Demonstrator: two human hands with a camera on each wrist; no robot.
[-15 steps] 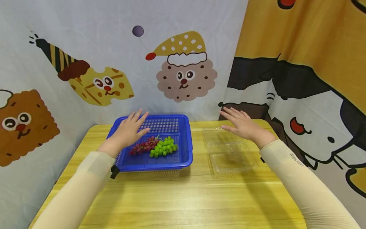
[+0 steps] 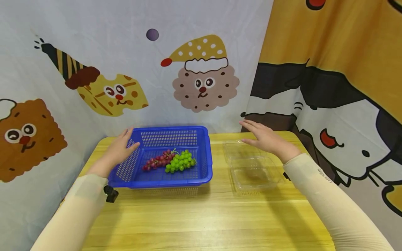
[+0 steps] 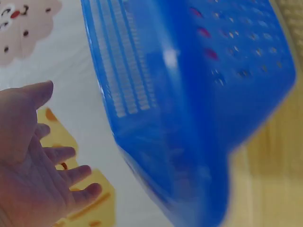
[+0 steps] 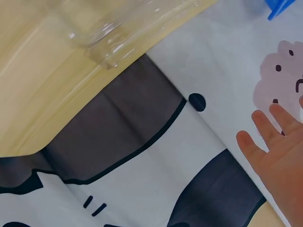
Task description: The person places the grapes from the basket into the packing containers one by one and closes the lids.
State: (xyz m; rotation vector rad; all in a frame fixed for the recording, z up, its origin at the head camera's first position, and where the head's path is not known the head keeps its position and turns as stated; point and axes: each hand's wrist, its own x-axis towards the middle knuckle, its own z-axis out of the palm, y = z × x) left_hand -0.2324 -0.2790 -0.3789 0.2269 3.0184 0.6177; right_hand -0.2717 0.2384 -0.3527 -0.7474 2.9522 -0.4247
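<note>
In the head view a blue plastic basket [image 2: 169, 183] stands on the table, left of the middle. Inside it lie a bunch of red grapes [image 2: 157, 162] and a bunch of green grapes [image 2: 180, 162], side by side. My left hand [image 2: 117, 150] hovers at the basket's left side, fingers extended and thumb apart, holding nothing; the left wrist view shows its spread fingers [image 3: 75, 175] beside the basket wall. Over the right part of the table my right hand [image 2: 267, 139] is raised with straight fingers, just behind and above a clear plastic clamshell box [image 2: 251, 174] whose lid lies folded back.
The wooden table [image 2: 207, 216] reaches back to a white cloth [image 2: 201, 17] printed with cartoon figures. To the right hangs a yellow, black and white curtain [image 2: 333, 90]. A small black wrist strap piece [image 2: 110, 194] sits at the left cuff.
My left hand has moved left, from above the basket's left part to its left side. The right hand has barely shifted. Basket, grapes and clear box stay in place.
</note>
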